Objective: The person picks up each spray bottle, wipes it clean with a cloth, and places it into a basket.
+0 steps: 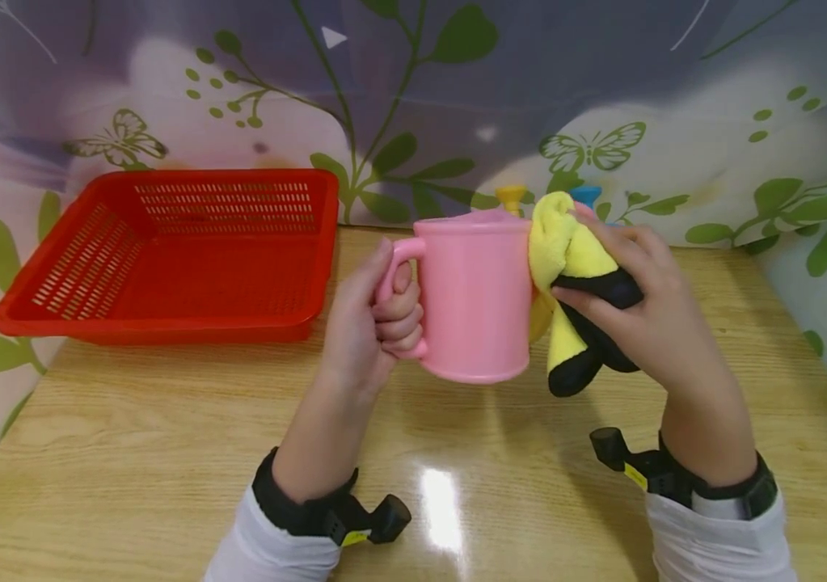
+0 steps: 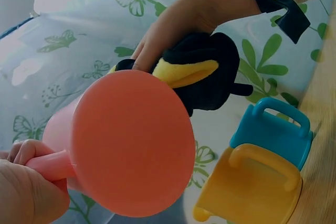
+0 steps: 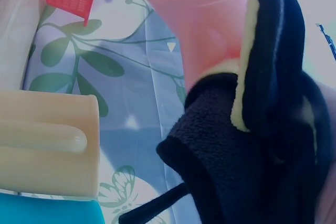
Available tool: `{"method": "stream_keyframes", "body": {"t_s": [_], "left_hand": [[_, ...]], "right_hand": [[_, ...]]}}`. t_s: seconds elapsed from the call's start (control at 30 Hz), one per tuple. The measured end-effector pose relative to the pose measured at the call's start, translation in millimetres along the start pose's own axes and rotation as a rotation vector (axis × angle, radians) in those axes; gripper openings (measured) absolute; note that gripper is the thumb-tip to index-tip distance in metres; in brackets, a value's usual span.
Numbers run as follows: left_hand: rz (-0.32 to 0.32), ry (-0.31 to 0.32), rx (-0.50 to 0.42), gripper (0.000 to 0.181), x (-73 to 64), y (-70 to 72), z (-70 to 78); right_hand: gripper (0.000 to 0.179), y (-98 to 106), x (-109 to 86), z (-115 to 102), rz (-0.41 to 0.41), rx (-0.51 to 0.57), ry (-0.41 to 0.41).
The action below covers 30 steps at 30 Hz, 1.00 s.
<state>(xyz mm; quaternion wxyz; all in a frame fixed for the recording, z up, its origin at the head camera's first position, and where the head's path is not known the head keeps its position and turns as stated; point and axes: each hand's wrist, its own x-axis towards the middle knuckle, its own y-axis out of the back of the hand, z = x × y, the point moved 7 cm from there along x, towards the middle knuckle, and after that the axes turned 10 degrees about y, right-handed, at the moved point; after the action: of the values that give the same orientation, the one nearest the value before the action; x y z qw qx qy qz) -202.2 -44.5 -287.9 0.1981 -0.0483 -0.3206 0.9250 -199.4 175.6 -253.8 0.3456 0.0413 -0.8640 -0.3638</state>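
Observation:
A pink toy watering can (image 1: 474, 299) is held up above the table, upright in the head view. My left hand (image 1: 365, 323) grips its handle, fingers curled through the loop. On the can's right side, my right hand (image 1: 656, 299) pinches a bunched yellow-and-black cloth (image 1: 554, 242) against the spout. Most of the spout is hidden by cloth and hand; its pink end just shows behind the fingers. From the left wrist, the can's round flat base (image 2: 134, 145) faces the camera. The right wrist view shows the dark side of the cloth (image 3: 215, 119) touching the pink spout.
A yellow watering can (image 2: 252, 187) and a blue one (image 2: 278, 132) stand behind the pink can, mostly hidden in the head view. To the left is a red plastic basket (image 1: 202, 327) on the wooden table (image 1: 166, 453). A leaf-patterned curtain (image 1: 413, 105) hangs behind.

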Motion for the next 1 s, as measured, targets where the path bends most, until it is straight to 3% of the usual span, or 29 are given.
{"method": "stream_keyframes", "body": {"t_s": [0.13,0.33,0.67,0.83,1.0], "left_hand": [[0.014,0.007,0.015,0.043,-0.7,-0.3,-1.3],[0.044,0.002,-0.015,0.046,-0.3,3.1,-1.4],[0.039,-0.021,-0.027,0.046,-0.3,3.5,1.0],[0.076,-0.053,-0.045,0.046,-1.0,7.1,4.4],[0.107,-0.055,-0.073,0.047,-2.0,9.6,5.6]], "right_hand": [[0.071,1.7,-0.4,1.6,0.032,0.001,-0.045],[0.075,-2.3,0.7,1.2,-0.007,0.008,-0.06],[0.072,-3.2,0.2,-2.2,-0.02,0.031,0.064],[0.066,-5.6,1.9,-6.4,-0.061,0.016,0.148],[0.07,-9.3,0.6,-7.3,-0.11,0.019,0.177]]}}
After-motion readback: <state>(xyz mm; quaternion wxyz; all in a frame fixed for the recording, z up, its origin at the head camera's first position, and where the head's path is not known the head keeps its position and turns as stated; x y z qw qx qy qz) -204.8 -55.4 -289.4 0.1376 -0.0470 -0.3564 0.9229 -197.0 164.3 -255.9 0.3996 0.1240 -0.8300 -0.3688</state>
